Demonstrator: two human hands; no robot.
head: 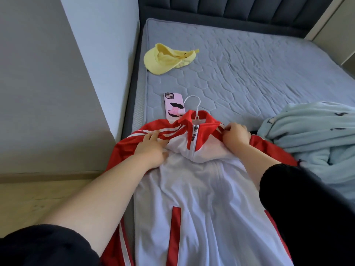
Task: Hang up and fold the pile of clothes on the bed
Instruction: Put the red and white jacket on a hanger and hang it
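A red and white zip jacket (194, 198) lies front up on the grey mattress (249, 73), collar pointing away from me. A white hanger (193, 104) sits inside it, with only its hook showing above the red collar. My left hand (151, 146) lies on the jacket's left shoulder, fingers spread on the striped red sleeve top. My right hand (235, 134) pinches the fabric at the right shoulder next to the collar. A pale blue fleece garment (311, 135) lies crumpled at the right.
A pink phone (173, 108) lies on the mattress just left of the hanger hook. A yellow cap (169, 58) rests farther up near the bed's left edge. A grey wall (57, 83) runs close along the left, and a dark padded headboard (240, 8) stands at the far end.
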